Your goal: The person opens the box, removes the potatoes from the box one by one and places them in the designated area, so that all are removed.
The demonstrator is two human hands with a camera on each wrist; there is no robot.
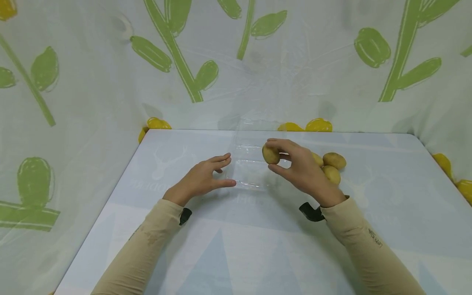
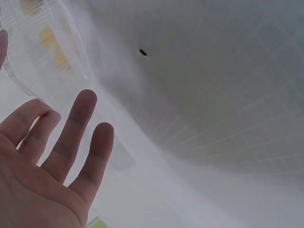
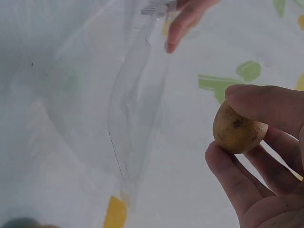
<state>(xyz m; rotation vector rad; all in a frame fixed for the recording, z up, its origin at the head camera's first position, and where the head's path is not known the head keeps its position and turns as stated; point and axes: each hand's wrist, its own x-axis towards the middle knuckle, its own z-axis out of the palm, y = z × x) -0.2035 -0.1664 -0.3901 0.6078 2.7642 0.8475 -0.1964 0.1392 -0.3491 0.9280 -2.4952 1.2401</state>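
Note:
My right hand (image 1: 299, 169) pinches a small tan potato (image 1: 271, 154) between thumb and fingertips, above the right side of a clear plastic clamshell box (image 1: 248, 170). Dark spots mark this potato's skin in the right wrist view. The box stands with its lid (image 1: 254, 129) raised at the back. At the box's left side is my left hand (image 1: 200, 178), fingers spread and nothing in its grasp. Its thumb tip and fingertips are at the box's edge; whether they touch it I cannot tell.
Beyond my right hand, a few loose potatoes (image 1: 334, 160) lie close together on the table, partly hidden by the hand. The pale patterned table (image 1: 236, 229) meets a leaf-printed curtain (image 1: 309, 73) along its back edge.

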